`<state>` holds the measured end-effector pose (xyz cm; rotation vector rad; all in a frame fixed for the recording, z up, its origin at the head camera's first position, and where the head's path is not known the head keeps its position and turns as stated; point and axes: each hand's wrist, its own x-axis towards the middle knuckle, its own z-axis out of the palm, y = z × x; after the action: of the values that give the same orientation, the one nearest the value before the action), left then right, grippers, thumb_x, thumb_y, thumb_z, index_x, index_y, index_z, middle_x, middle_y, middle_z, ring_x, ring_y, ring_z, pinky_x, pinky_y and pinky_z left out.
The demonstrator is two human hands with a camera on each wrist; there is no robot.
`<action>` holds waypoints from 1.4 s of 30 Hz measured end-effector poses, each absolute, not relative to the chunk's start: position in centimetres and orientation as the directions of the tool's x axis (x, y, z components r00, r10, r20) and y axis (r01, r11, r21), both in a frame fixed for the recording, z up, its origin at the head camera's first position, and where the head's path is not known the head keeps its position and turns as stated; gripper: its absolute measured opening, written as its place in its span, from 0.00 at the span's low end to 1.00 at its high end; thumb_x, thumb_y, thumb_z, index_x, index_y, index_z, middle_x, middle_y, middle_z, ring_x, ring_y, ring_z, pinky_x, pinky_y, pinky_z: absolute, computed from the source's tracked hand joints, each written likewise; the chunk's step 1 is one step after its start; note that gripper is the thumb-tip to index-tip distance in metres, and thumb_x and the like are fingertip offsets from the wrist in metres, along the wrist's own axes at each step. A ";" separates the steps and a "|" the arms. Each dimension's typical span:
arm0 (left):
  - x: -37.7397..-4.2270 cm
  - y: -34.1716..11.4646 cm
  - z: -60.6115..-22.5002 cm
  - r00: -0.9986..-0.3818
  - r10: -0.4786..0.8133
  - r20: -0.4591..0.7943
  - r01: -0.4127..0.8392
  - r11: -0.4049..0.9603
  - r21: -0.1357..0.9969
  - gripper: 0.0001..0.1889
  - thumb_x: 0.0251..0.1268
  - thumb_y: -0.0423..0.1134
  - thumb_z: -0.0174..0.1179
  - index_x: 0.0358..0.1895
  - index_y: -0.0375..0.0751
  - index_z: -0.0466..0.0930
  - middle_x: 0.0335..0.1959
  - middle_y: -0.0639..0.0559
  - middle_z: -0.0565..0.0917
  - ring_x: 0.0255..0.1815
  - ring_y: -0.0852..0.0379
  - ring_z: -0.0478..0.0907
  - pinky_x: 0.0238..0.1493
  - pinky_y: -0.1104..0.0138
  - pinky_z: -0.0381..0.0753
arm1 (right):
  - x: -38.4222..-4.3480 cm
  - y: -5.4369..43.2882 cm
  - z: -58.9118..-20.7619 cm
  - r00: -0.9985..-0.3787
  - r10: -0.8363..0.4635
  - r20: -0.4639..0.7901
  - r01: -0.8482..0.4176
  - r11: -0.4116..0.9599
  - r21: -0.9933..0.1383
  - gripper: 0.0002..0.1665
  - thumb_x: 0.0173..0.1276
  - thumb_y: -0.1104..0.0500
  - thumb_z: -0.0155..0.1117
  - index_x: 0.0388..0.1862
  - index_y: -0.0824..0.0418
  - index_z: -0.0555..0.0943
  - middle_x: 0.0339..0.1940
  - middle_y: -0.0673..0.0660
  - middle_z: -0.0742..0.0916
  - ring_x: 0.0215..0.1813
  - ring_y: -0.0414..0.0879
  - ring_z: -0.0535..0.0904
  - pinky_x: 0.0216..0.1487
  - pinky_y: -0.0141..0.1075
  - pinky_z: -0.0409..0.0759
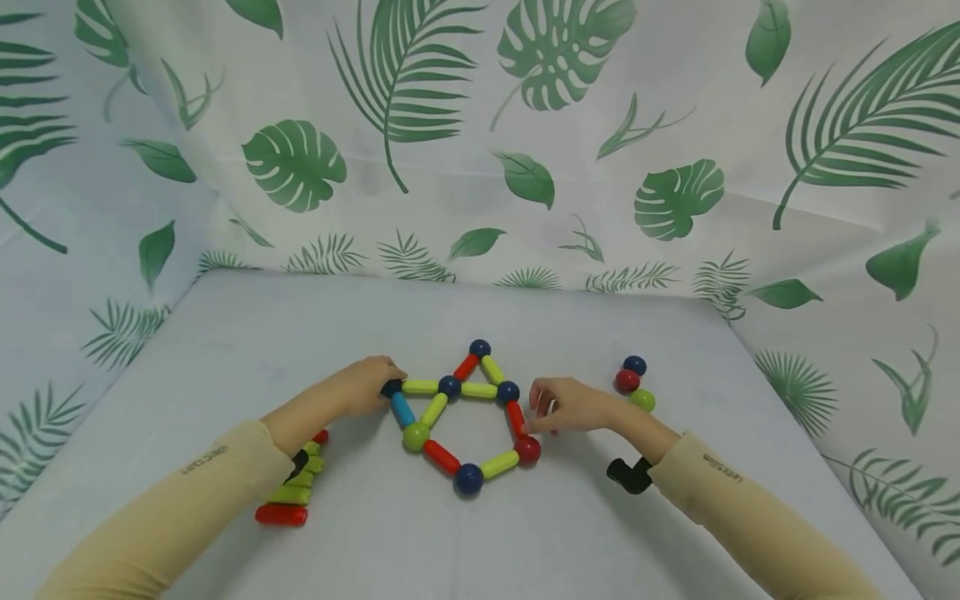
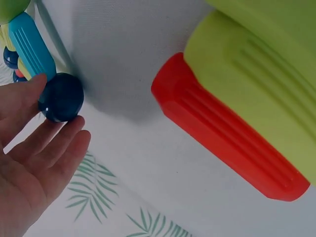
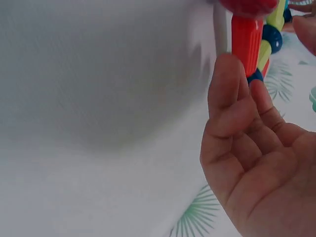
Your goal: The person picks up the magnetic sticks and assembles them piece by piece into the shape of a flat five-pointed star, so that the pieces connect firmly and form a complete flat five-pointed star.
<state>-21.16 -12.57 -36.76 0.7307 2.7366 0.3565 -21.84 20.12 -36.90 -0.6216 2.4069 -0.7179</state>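
Note:
A flat frame of coloured rods and balls lies on the white table. My left hand (image 1: pixel 371 387) pinches the dark blue ball (image 2: pixel 62 98) at the frame's left corner, thumb on one side and fingers on the other. From that ball a blue rod (image 1: pixel 402 409) runs to a green ball (image 1: pixel 416 437), and a yellow-green rod (image 1: pixel 421 387) to another dark blue ball (image 1: pixel 450 387). At the frame's right side my right hand (image 1: pixel 568 406) has loosely bent fingers, a fingertip at the red rod (image 3: pixel 245 44) above the red ball (image 1: pixel 528 450); firm contact cannot be told.
Left of the frame lie yellow-green rods (image 1: pixel 289 495) and red rods (image 1: pixel 281 514), partly behind the left sleeve. Loose blue (image 1: pixel 634 365), red (image 1: pixel 627 381) and green (image 1: pixel 642 400) balls sit beyond the right wrist. Leaf-printed cloth (image 1: pixel 450 225) rises behind the table.

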 end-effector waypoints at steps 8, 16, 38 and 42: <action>-21.1 -12.9 -36.7 -0.835 0.519 -0.184 0.450 0.835 0.316 0.18 0.58 0.26 0.57 0.54 0.32 0.75 0.51 0.39 0.76 0.56 0.42 0.70 0.57 0.54 0.68 | -19.8 20.5 -37.0 -0.681 -0.630 -0.373 -0.317 0.712 -0.626 0.15 0.53 0.56 0.70 0.34 0.60 0.75 0.24 0.49 0.80 0.26 0.42 0.75 0.29 0.31 0.74; -20.2 -13.4 -36.7 -0.818 0.535 -0.209 0.450 0.823 0.346 0.15 0.56 0.30 0.62 0.48 0.32 0.78 0.45 0.42 0.80 0.52 0.44 0.73 0.53 0.56 0.72 | -20.3 21.1 -37.1 -0.710 -0.614 -0.345 -0.328 0.721 -0.610 0.13 0.56 0.57 0.68 0.38 0.60 0.76 0.29 0.50 0.80 0.30 0.43 0.77 0.33 0.33 0.78; -14.3 -11.1 -35.8 -0.761 0.571 -0.308 0.404 0.789 0.463 0.11 0.44 0.42 0.72 0.24 0.44 0.78 0.17 0.60 0.73 0.22 0.62 0.69 0.26 0.72 0.72 | -24.3 20.6 -37.9 -0.775 -0.566 -0.281 -0.314 0.730 -0.607 0.21 0.64 0.62 0.57 0.58 0.62 0.73 0.46 0.60 0.81 0.35 0.46 0.77 0.37 0.35 0.77; -13.9 -11.2 -35.9 -0.772 0.562 -0.298 0.405 0.796 0.451 0.11 0.44 0.44 0.72 0.24 0.45 0.78 0.18 0.60 0.73 0.22 0.62 0.69 0.26 0.71 0.71 | -24.3 20.3 -37.8 -0.774 -0.567 -0.280 -0.309 0.725 -0.616 0.22 0.64 0.63 0.57 0.58 0.62 0.73 0.46 0.61 0.81 0.35 0.46 0.77 0.38 0.36 0.78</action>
<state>-13.93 -11.18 -35.86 0.7263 2.5615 0.5094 -24.30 20.25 -37.78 -0.6694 2.4724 -0.7686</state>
